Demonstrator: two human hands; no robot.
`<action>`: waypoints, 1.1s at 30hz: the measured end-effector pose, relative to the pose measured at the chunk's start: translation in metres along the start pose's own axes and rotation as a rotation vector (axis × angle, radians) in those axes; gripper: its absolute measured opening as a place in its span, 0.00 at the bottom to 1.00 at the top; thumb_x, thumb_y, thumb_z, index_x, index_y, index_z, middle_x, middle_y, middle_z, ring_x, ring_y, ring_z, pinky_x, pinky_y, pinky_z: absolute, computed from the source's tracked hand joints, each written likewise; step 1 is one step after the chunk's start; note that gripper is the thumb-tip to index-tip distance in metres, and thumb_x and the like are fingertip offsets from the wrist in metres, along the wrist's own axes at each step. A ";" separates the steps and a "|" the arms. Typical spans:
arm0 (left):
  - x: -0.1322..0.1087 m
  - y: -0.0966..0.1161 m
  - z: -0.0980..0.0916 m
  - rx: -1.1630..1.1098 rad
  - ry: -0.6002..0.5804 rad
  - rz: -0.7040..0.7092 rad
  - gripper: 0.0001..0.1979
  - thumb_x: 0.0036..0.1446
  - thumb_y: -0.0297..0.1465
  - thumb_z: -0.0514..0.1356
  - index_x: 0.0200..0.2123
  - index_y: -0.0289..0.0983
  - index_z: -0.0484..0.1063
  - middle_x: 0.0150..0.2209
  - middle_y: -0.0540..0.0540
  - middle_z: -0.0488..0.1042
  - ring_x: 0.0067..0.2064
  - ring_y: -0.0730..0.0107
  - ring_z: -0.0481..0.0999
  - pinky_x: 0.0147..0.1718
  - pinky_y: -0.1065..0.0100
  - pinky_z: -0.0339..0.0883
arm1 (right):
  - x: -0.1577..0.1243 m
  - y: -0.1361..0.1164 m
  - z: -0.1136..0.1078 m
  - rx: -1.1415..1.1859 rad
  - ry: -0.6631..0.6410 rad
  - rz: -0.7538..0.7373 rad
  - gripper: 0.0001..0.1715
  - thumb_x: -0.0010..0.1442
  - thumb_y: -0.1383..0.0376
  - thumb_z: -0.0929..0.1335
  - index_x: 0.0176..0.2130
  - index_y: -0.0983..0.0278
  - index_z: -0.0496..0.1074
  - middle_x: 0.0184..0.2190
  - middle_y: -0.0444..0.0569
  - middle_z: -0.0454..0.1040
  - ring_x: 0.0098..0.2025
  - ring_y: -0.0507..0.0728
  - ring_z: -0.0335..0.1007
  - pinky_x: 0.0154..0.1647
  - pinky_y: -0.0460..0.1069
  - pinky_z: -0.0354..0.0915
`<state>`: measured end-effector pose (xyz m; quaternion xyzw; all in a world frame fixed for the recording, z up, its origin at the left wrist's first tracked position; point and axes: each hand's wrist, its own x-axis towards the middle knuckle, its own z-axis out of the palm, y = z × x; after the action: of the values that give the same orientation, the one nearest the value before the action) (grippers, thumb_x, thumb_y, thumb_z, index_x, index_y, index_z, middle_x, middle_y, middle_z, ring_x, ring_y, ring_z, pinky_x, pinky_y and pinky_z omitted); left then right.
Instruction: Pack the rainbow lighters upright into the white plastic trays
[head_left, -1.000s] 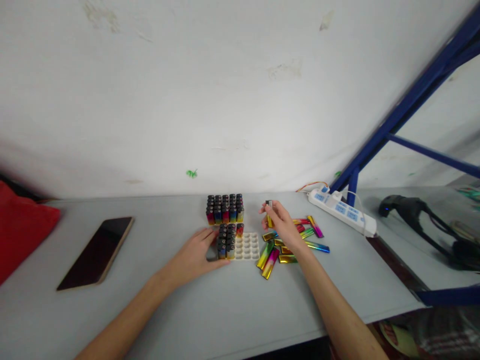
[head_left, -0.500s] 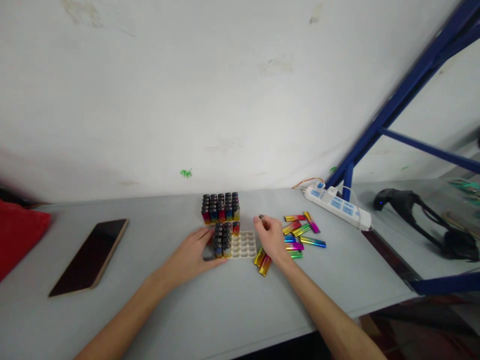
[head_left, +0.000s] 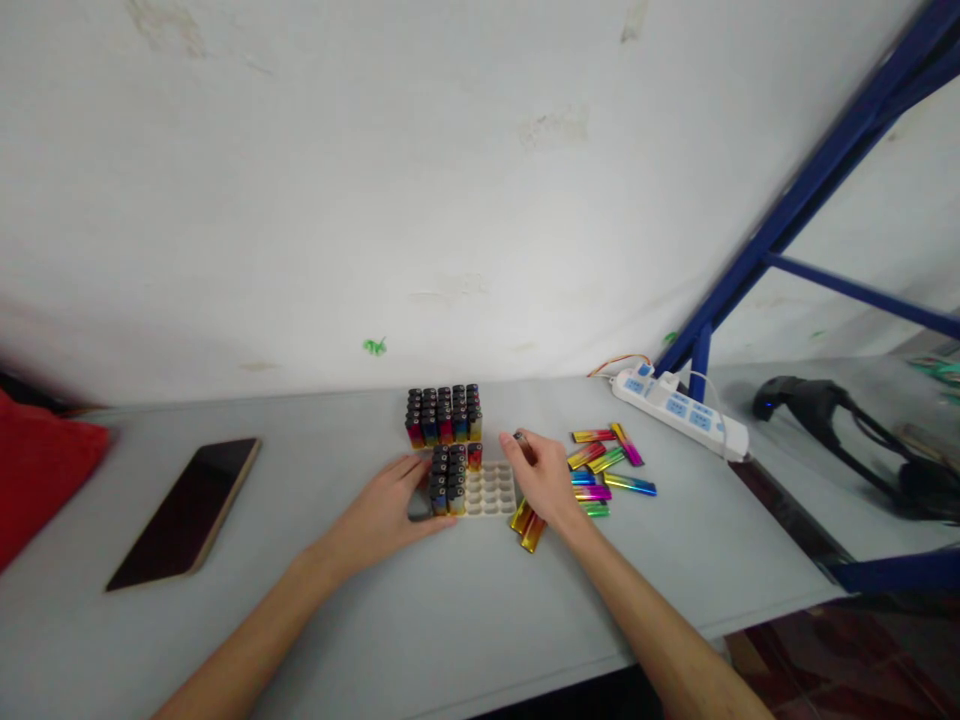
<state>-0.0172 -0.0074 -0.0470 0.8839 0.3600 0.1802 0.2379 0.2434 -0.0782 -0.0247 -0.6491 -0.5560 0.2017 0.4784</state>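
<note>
A pale tray [head_left: 491, 490] with rows of hollows lies on the grey table. Black-topped lighters [head_left: 448, 480] stand upright in its left columns, and a single red lighter [head_left: 475, 456] stands in the back row beside them. My left hand [head_left: 390, 505] is closed around the tray's left end, thumb along the front edge and fingers behind. Just right of the tray, my right hand [head_left: 544, 475] is closed on a lighter [head_left: 520, 438]; only its dark metal top shows above the fist. Loose shiny lighters [head_left: 628, 484] in several colours lie right of and partly beneath that hand.
Behind the tray stands a block of upright lighters [head_left: 444, 415]. A phone-like dark slab [head_left: 184, 515] and a red cloth-like item [head_left: 45, 475] are at left. To the right are a white power strip [head_left: 682, 412], a blue metal frame [head_left: 765, 235] and a black headset-like device [head_left: 832, 430].
My right hand, closed on the lighter, has shifted very slightly toward the tray. My left hand keeps its place at the tray's end. The whole view has drifted a little.
</note>
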 end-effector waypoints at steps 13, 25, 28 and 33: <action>0.000 -0.003 0.001 -0.020 0.022 0.040 0.31 0.59 0.50 0.77 0.60 0.42 0.81 0.60 0.38 0.85 0.62 0.41 0.84 0.66 0.46 0.78 | -0.003 -0.002 -0.002 0.015 -0.098 -0.081 0.23 0.76 0.47 0.64 0.34 0.56 0.62 0.23 0.38 0.65 0.26 0.54 0.61 0.32 0.50 0.56; -0.001 0.003 -0.001 -0.033 0.012 0.023 0.28 0.58 0.49 0.77 0.57 0.42 0.82 0.58 0.38 0.85 0.59 0.42 0.85 0.64 0.47 0.79 | -0.001 0.012 -0.013 -0.213 -0.265 -0.271 0.26 0.85 0.52 0.62 0.33 0.56 0.64 0.28 0.44 0.76 0.31 0.58 0.73 0.37 0.51 0.62; -0.002 0.002 -0.001 -0.020 0.008 0.012 0.29 0.58 0.49 0.77 0.57 0.42 0.81 0.58 0.38 0.85 0.59 0.42 0.85 0.64 0.46 0.79 | -0.001 0.012 -0.013 -0.248 -0.329 -0.277 0.24 0.85 0.53 0.63 0.36 0.58 0.69 0.32 0.47 0.81 0.34 0.58 0.78 0.38 0.50 0.64; -0.002 0.002 -0.001 -0.038 0.002 0.031 0.30 0.59 0.51 0.76 0.58 0.41 0.81 0.60 0.37 0.84 0.62 0.41 0.83 0.67 0.46 0.76 | -0.002 0.004 -0.009 -0.433 -0.427 -0.357 0.18 0.84 0.55 0.66 0.43 0.60 0.76 0.37 0.51 0.85 0.37 0.59 0.80 0.40 0.51 0.64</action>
<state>-0.0175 -0.0095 -0.0455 0.8846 0.3430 0.1917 0.2514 0.2519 -0.0834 -0.0249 -0.5713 -0.7780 0.1235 0.2304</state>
